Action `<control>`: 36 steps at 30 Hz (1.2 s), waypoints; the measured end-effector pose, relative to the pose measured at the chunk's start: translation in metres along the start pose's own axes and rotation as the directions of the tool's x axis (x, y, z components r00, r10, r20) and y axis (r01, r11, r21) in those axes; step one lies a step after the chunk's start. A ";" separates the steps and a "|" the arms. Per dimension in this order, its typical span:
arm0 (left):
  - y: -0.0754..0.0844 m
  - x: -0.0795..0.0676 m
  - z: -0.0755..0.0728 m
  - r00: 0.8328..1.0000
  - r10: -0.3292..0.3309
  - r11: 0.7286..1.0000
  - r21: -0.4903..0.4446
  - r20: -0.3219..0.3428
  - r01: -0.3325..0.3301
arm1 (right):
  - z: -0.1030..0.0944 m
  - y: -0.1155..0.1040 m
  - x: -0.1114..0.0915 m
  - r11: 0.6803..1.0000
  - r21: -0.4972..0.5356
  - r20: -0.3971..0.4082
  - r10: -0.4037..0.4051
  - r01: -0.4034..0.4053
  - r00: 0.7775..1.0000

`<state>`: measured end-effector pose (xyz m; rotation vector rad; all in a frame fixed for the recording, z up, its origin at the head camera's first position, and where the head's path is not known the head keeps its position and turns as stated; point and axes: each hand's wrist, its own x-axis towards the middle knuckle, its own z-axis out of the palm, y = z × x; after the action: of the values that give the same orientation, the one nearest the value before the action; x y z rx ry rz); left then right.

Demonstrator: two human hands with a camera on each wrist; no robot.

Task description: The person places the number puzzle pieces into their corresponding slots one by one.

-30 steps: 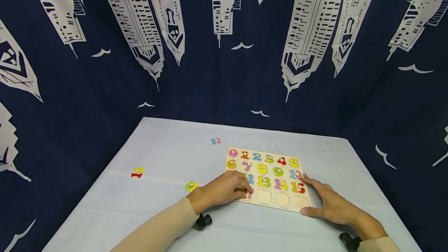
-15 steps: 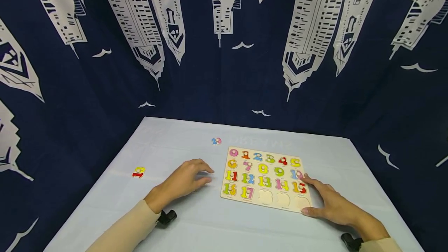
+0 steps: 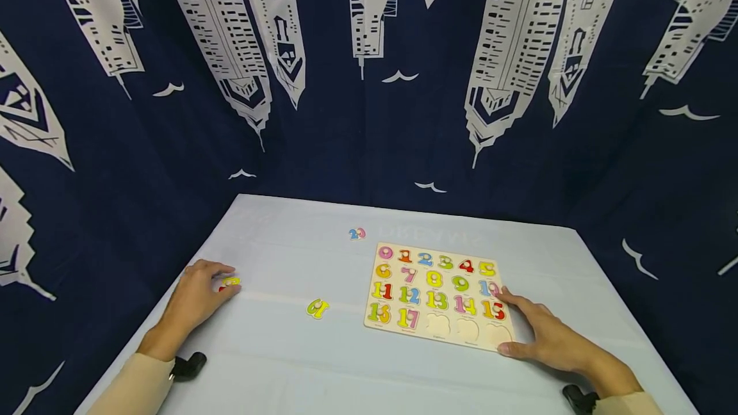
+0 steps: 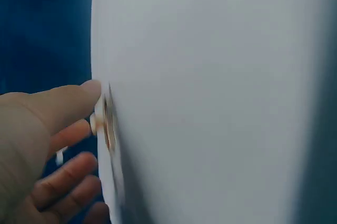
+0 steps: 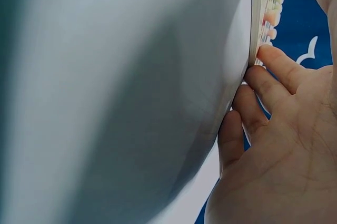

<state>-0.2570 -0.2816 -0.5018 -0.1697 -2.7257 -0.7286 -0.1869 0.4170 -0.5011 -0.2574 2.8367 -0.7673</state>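
Note:
My left hand (image 3: 193, 296) reaches down at the number 18 puzzle piece (image 3: 230, 282), yellow and red, at the table's left. In the left wrist view the piece's knob (image 4: 95, 124) shows between the thumb and the index finger, with the thumb apart from it. On the right, my right hand (image 3: 544, 338) rests its fairly straight fingers and thumb against the right edge of the wooden number puzzle board (image 3: 423, 332). Numbers 0 to 17 fill most of the board, and 3 recesses in its near row are bare. Fingertips (image 5: 266, 52) touch the board's side in the right wrist view.
A green and yellow number 19 piece (image 3: 317, 308) lies on the white-covered table (image 3: 323, 370) left of the board. Farther back is a blue and pink 20 piece (image 3: 357, 233). A dark blue printed cloth (image 3: 357, 127) hangs behind the table.
My left hand leaves the board, where the 17 now sits in its recess, and passes left over the 19 piece to the 18 piece. My right hand stays at the board's edge.

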 end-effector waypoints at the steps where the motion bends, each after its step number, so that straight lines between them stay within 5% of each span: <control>1: -0.007 -0.001 -0.003 1.000 -0.020 1.000 0.006 0.006 0.020 | 0.000 0.000 0.000 1.000 0.000 0.000 -0.001 0.001 1.000; 8: -0.028 -0.002 -0.013 0.995 -0.052 0.999 0.007 0.080 0.052 | 0.002 0.001 -0.002 1.000 0.012 -0.010 -0.020 0.020 1.000; 13: -0.023 0.001 -0.010 0.993 -0.011 1.000 -0.020 0.113 0.014 | 0.003 0.001 -0.002 1.000 0.014 -0.007 -0.012 0.012 1.000; 25: -0.012 0.006 -0.007 0.994 0.082 0.997 -0.022 0.078 -0.080 | 0.003 0.000 -0.002 1.000 -0.001 -0.010 0.002 -0.002 1.000; 30: 0.004 0.008 -0.003 0.991 0.122 0.991 -0.058 0.057 -0.119 | 0.003 0.001 0.000 1.000 0.001 -0.011 -0.003 0.003 1.000; 36: 0.046 0.016 0.002 0.974 0.218 0.970 -0.122 0.057 -0.209 | 0.002 0.002 0.001 1.000 -0.010 -0.009 -0.008 0.008 1.000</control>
<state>-0.2637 -0.2401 -0.4761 -0.5162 -2.6752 -0.8299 -0.1872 0.4172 -0.5040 -0.2674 2.8503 -0.7575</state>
